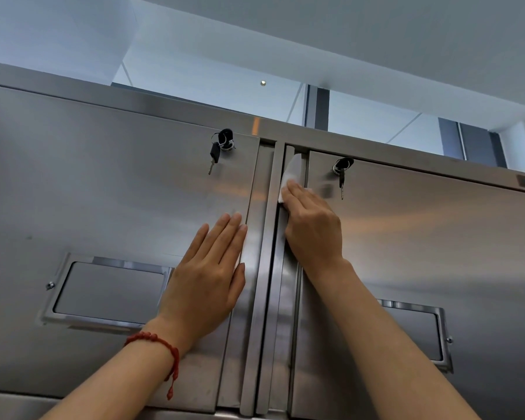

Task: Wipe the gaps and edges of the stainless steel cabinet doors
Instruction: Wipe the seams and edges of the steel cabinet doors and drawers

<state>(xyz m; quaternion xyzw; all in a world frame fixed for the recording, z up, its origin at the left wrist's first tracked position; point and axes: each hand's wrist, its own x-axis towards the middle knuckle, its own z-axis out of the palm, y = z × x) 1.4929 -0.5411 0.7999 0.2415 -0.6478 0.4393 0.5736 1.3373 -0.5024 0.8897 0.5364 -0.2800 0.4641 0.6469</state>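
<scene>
Two stainless steel cabinet doors fill the view, the left door (103, 192) and the right door (422, 237), with a vertical post (262, 268) and gaps between them. My left hand (208, 277) lies flat with straight fingers on the left door's right edge. My right hand (312, 228) presses a white wipe (291, 171) into the recessed left edge of the right door, near the top. Part of the wipe is hidden under my fingers.
Keys hang from a lock (225, 142) on the left door and from a lock (341, 168) on the right door, close to the wipe. Each door has a recessed handle, the left one (109, 291) and the right one (415, 331). The ceiling is above.
</scene>
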